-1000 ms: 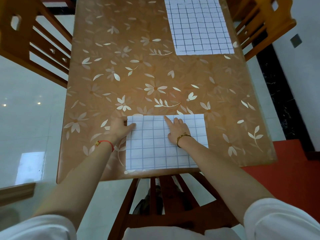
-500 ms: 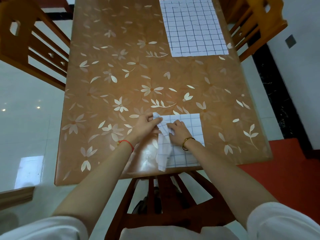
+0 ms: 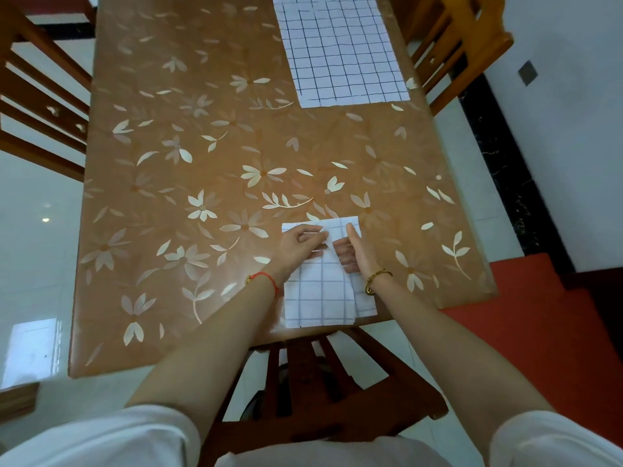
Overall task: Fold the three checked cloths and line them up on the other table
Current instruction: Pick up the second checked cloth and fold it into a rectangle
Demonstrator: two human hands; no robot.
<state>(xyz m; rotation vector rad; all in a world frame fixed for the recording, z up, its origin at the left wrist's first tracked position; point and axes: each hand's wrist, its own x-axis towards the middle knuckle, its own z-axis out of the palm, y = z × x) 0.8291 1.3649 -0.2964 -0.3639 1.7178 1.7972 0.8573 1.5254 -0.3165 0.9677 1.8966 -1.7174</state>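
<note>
Now, checked cloth [image 3: 320,298] beneath, left fingers [image 3: 312,234] tight on its flap, right fingers [image 3: 352,235] straight alongside the fold.

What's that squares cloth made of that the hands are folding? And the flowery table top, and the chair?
The near cloth looks like thin soft woven fabric, matte: it bends and creases where the left hand pinches it. The table top seems covered in glossy plastic or glass over a flower print; it mirrors the light. The near chair looks like varnished reddish wood.
</note>
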